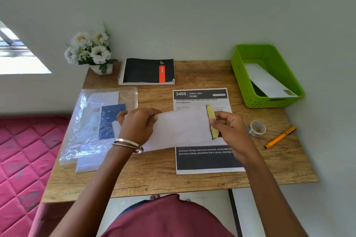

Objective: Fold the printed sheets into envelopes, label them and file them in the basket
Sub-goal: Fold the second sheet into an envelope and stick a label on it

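While both hands' fingers clamp it, the white envelope [181, 127] looks flat — yellow-green label [211, 119] upright.

One green plastic basket [248, 82], two white envelopes [181, 129], one printed sheet [204, 159], one orange pen [279, 137], one tape roll [257, 128], one black spiral notebook [147, 71].

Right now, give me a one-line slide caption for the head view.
Left hand holds an envelope while right hand applies a yellow-green label; green basket waits.
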Demonstrator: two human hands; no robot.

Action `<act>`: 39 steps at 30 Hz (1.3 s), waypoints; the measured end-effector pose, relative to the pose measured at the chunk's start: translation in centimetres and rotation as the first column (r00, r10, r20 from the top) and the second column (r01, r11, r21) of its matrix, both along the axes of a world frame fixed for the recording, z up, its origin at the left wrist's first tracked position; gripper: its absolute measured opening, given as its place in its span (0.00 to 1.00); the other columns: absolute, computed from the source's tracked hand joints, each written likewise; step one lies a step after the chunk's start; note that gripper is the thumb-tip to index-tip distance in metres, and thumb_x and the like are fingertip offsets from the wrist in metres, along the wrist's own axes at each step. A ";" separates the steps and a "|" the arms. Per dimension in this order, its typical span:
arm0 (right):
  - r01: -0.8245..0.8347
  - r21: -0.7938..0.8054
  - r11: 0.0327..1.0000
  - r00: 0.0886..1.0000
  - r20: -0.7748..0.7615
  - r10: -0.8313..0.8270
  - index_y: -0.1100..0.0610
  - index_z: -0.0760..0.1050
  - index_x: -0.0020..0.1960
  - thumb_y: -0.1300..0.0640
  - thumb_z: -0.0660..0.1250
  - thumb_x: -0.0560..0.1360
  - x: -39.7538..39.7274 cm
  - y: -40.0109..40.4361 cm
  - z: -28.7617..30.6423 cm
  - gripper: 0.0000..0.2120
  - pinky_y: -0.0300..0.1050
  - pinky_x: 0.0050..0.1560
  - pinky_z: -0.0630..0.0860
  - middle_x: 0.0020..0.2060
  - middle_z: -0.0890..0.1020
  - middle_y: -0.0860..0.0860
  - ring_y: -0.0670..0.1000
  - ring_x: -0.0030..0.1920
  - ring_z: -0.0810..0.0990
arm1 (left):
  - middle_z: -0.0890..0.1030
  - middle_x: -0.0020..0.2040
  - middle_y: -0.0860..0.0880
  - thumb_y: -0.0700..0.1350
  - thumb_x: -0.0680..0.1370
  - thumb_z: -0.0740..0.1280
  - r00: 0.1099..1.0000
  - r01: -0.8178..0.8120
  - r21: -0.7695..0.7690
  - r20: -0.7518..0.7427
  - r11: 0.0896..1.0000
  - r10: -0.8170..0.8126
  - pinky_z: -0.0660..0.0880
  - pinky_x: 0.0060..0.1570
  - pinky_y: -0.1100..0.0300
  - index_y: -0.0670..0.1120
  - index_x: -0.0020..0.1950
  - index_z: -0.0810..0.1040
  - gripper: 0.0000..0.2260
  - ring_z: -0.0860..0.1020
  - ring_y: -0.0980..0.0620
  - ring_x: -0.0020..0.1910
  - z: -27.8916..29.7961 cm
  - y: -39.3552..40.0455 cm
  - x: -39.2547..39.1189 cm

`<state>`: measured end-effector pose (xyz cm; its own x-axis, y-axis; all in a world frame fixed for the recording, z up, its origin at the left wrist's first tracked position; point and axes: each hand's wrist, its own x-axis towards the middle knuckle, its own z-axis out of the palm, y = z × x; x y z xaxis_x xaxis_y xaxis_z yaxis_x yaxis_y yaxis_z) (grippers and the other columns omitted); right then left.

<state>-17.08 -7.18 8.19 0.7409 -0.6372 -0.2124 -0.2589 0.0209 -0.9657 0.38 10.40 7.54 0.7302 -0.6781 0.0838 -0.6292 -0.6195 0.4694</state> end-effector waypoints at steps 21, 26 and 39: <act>-0.047 0.261 0.964 0.996 -0.060 0.064 0.58 0.81 0.51 0.68 0.71 0.70 3.3 1.9 -0.9 0.11 0.48 0.36 0.82 0.43 0.86 0.56 0.54 0.43 0.85 | 0.57 0.71 0.50 0.68 0.65 0.66 0.893 0.388 0.344 0.091 0.855 -0.442 0.37 0.66 0.31 0.50 0.75 0.39 0.51 0.57 0.47 0.72 -1.9 -0.8 -2.0; -0.007 0.033 0.999 0.986 -0.168 0.012 0.53 0.82 0.44 0.69 0.72 0.70 4.0 2.3 -1.8 0.11 0.56 0.44 0.82 0.40 0.86 0.54 0.56 0.44 0.85 | 0.61 0.70 0.51 0.68 0.64 0.65 0.890 0.387 0.313 0.119 0.868 -0.440 0.36 0.66 0.32 0.52 0.74 0.45 0.48 0.60 0.48 0.71 -2.3 -0.8 -2.0; 0.182 -0.535 0.825 0.879 -0.288 -0.380 0.63 0.78 0.54 0.58 0.74 0.70 2.0 -2.8 -5.3 0.15 0.49 0.50 0.76 0.49 0.83 0.58 0.55 0.48 0.80 | 0.70 0.64 0.51 0.63 0.64 0.70 0.943 0.243 0.287 0.155 0.927 -0.295 0.37 0.64 0.29 0.52 0.70 0.60 0.39 0.66 0.47 0.67 -3.2 0.2 1.4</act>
